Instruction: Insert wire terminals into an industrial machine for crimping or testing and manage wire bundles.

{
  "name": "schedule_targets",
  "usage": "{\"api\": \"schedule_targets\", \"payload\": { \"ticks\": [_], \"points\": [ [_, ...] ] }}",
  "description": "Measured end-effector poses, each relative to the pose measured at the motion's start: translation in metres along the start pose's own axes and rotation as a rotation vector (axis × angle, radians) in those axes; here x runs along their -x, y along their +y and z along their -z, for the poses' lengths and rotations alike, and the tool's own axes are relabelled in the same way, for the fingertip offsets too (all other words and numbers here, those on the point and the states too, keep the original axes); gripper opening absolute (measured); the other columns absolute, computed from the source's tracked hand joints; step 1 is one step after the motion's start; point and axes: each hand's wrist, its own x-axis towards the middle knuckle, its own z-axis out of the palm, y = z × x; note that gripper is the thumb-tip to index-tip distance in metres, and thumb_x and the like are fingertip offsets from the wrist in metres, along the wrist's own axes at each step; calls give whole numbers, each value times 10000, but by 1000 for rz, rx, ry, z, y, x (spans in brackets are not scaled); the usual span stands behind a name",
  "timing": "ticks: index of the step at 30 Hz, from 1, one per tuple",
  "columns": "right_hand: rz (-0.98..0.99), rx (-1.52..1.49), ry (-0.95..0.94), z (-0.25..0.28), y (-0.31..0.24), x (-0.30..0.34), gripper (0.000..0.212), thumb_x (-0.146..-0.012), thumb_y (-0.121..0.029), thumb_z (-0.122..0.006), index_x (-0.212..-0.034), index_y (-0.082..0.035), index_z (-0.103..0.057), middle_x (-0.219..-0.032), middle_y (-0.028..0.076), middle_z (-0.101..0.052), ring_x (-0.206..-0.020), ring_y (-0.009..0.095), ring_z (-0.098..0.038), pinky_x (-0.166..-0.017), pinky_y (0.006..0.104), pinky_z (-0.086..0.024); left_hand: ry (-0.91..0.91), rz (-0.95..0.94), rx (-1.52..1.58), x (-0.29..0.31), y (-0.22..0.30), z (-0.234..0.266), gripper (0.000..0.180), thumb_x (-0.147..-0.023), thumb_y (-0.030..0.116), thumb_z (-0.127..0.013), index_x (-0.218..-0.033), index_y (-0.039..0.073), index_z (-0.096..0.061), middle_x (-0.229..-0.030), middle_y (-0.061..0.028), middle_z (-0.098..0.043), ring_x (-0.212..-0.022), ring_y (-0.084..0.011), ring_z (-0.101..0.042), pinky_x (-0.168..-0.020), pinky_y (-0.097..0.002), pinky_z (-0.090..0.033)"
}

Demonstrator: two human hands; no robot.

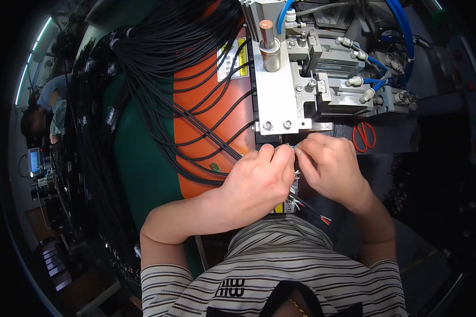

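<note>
Pinching, apparently, a small bluish piece (294,148) by the machine (276,100)'s near edge, your left hand (263,175) and right hand (330,165) nearly touch; coloured leads (326,220) are already unsheathed, the fingerwork seemingly unfinished.

the pale striped shirt (280,264) has thin dark bands, 2 short sleeves (164,282), a black collar (271,304) and black lettering (232,288); a gold-coloured chain (298,306) circles the neck.
</note>
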Motion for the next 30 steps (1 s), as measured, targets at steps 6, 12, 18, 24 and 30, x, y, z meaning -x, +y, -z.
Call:
{"api": "schedule_targets", "payload": {
  "ticks": [6,12,18,24,30],
  "points": [
    [-8,-99,216,-11,-8,5,40,-789,-12,-678,-816,-6,-649,-751,107,-635,-558,265,-612,-486,330,-468,13,11,45,3,-4,-2,391,-745,83,-612,-1116,-43,-630,-851,-70,-502,-741,-193,-547,-593,-298,-479],
    [-150,-213,112,-4,-5,-1,48,-796,2,-685,-795,18,-640,-648,79,-607,-520,165,-590,-466,268,-434,44,74,89,9,-9,-3,399,-718,74,-649,-1112,12,-652,-887,-74,-527,-756,-217,-551,-643,-345,-476],
    [-274,-459,98,-11,2,8,66,-801,-11,-702,-843,20,-662,-641,41,-595,-503,89,-521,-461,223,-389,162,159,192,41,-26,-6,368,-765,54,-649,-1125,-18,-636,-1030,-137,-592,-923,-264,-603,-730,-371,-493],
    [-14,-383,266,-11,-17,6,193,-777,11,-733,-965,5,-685,-820,62,-633,-514,74,-489,-463,219,-373,325,263,383,51,-21,-21,596,-699,-46,-687,-1273,-16,-526,-1074,-171,-564,-858,-295,-613,-643,-369,-521],
    [183,-554,69,-13,-36,-9,307,-715,64,-724,-1011,-4,-678,-939,117,-615,-698,204,-600,-595,301,-494,367,219,535,33,-13,-8,764,-691,-35,-733,-1367,-24,-376,-1095,-182,-552,-839,-325,-630,-590,-380,-537]
  ]
}}
